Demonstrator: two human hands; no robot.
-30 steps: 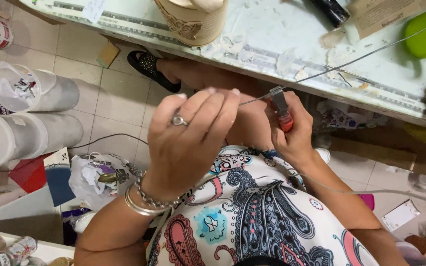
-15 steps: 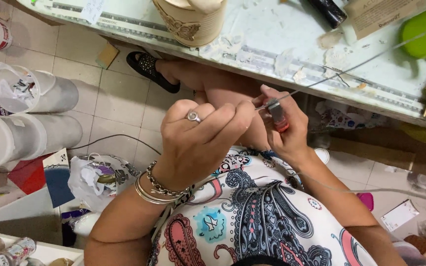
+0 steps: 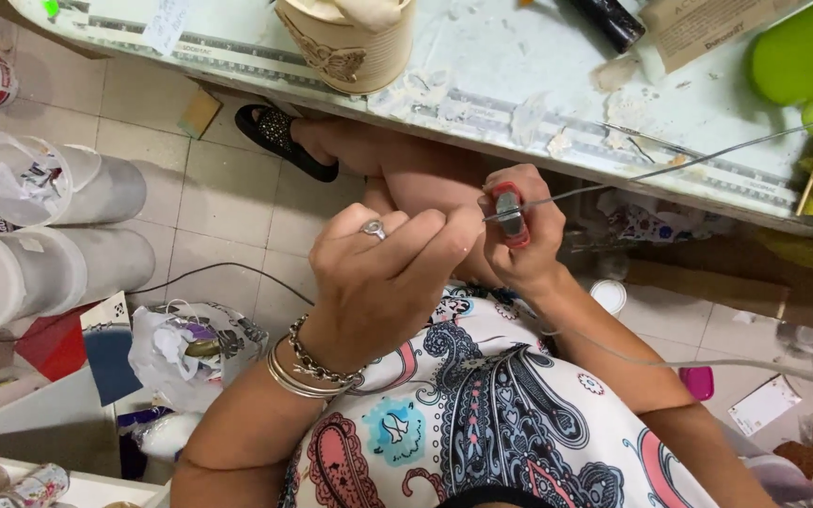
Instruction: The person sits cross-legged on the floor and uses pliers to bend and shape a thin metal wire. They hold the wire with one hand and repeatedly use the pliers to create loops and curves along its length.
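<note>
My right hand (image 3: 525, 246) grips small red-handled pliers (image 3: 510, 211) whose jaws bite the near end of a long thin wire (image 3: 670, 166). That wire runs up and right across the edge of the worktable (image 3: 538, 89). My left hand (image 3: 380, 278), with a ring and several bracelets at the wrist, is curled with its fingertips pinched at the wire end right beside the pliers. Both hands hover over my lap, just below the table's front edge.
A cream tin (image 3: 345, 42) stands on the glass-topped table, with a black tube (image 3: 609, 21) and a green object (image 3: 806, 52) further right. On the tiled floor at left are plastic-lined cylinders (image 3: 58, 183), a bag of scraps (image 3: 195, 343) and a cable.
My left hand has closed from spread fingers to a pinch and moved right to meet the pliers. The right hand stays almost in place, holding the pliers on the wire.
</note>
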